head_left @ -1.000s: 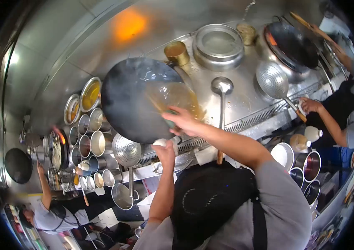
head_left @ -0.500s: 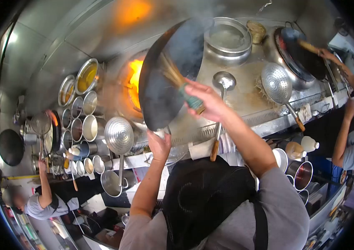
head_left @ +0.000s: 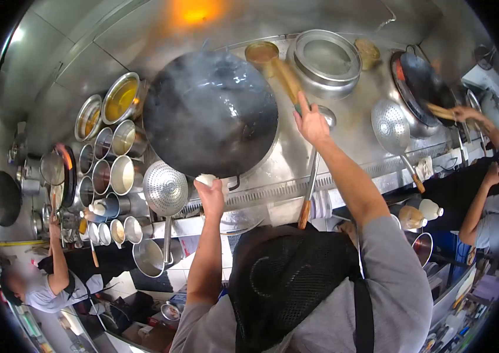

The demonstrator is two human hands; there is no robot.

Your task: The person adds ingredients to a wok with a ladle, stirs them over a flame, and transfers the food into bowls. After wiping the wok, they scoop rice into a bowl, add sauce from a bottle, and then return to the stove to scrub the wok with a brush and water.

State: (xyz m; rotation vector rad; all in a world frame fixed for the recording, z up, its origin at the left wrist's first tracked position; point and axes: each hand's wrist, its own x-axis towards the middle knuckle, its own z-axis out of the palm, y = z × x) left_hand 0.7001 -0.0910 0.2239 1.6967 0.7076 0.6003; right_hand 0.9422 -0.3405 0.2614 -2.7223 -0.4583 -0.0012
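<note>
A large black wok (head_left: 211, 117) sits over the burner, its inside wet and steaming. My left hand (head_left: 212, 200) is closed on a folded white cloth (head_left: 207, 179) against the wok's near rim, just left of its loop handle. My right hand (head_left: 313, 125) grips a bamboo wok brush (head_left: 287, 82) to the right of the wok, its bristles pointing up and away toward a round tin (head_left: 261, 52). Beneath my right forearm, a long-handled ladle (head_left: 311, 182) lies across the stove edge; its bowl is partly covered by that hand.
A perforated skimmer (head_left: 166, 188) lies left of my left hand, beside several metal containers (head_left: 123, 175). Behind my right hand stands a wide steel pot (head_left: 326, 56). Another skimmer (head_left: 390, 125) rests farther right. Co-workers work at both sides, one hand (head_left: 467, 115) at another wok (head_left: 423, 79).
The tilted wok has come down level over the burner, hiding the flame. My right hand has moved the brush out of the wok, up and to the right.
</note>
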